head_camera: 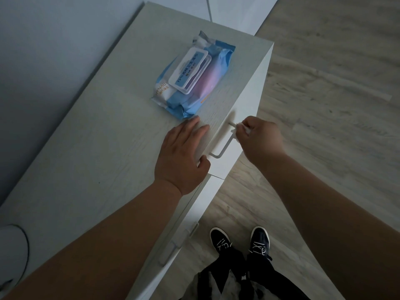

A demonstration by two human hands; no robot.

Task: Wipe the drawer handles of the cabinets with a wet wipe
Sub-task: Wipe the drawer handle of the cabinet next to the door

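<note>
Bare forearms (108, 224); black shoes (259, 239); seemingly dark trousers (266, 276).

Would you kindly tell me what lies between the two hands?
Head view: the drawer handle lies between the left hand and the right hand, which pinches a wet wipe against it.

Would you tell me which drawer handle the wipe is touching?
The top drawer's handle, where the right hand holds the wipe against its far end; the lower handle, nearer the shoes, is untouched.

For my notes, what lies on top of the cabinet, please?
A wet wipe pack, the left hand resting flat, and a white object at the frame edge; anything beneath them is hidden.
</note>
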